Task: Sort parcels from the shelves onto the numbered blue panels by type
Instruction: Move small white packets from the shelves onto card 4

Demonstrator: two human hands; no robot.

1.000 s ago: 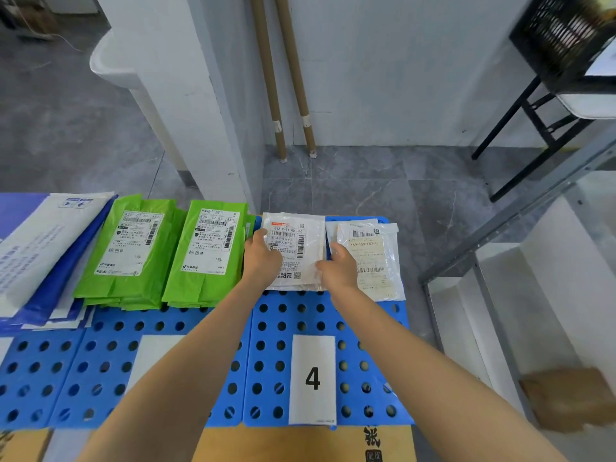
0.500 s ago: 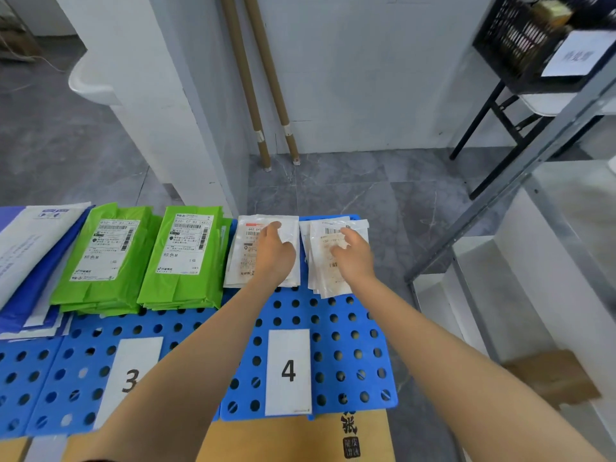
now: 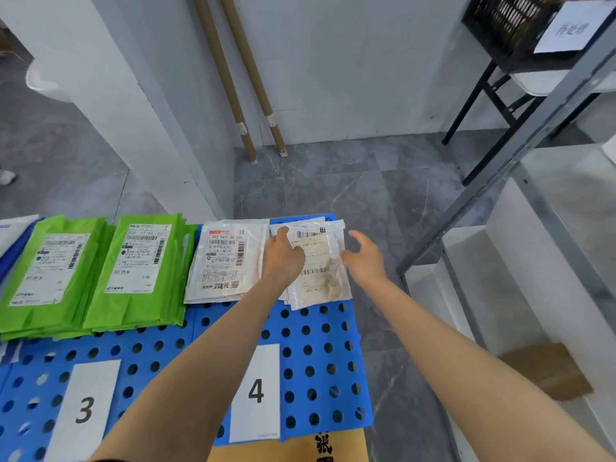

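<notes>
Two stacks of clear plastic parcels lie at the far end of the blue panel marked 4. The left clear stack lies untouched. My left hand rests flat on the left edge of the right clear stack, fingers spread. My right hand hovers at that stack's right edge, fingers apart, holding nothing. Two piles of green parcels lie on the panel marked 3.
Blue and white parcels lie at the far left. A grey metal shelf frame stands to the right, with a brown cardboard box on its lower level. A white pillar rises behind the panels. A cardboard box sits under panel 4.
My left hand has shifted from the left clear stack to the right one. My right hand has slid off the right stack's top to its right edge and opened.
</notes>
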